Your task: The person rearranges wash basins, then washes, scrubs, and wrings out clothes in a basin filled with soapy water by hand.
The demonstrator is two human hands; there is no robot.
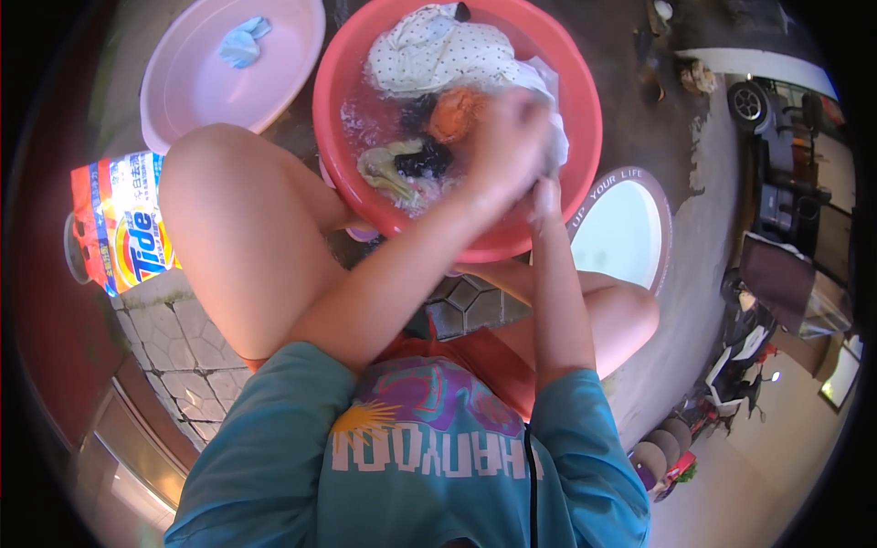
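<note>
A large red basin (585, 155) of water holds several wet clothes. Over its right side, my left hand (513, 142) is closed on a white cloth (555, 119), its fingers smeared by motion. Just below, my right hand (545, 196) meets it and is closed on the same cloth, partly hidden. A white dotted garment (438, 55) bulges out of the water at the far side. Beside my left hand floats an orange cloth (457, 114). Dark cloth (422, 160) and a pale greenish one (384, 173) lie near the basin's left wall.
A pale pink basin (164, 100) at the far left has a light blue cloth (244, 42) in it. An orange and white detergent bag (123, 219) stands beside my left knee. Right of the red basin is a round white basin or stool (621, 228). Parked vehicles (776, 173) line the far right.
</note>
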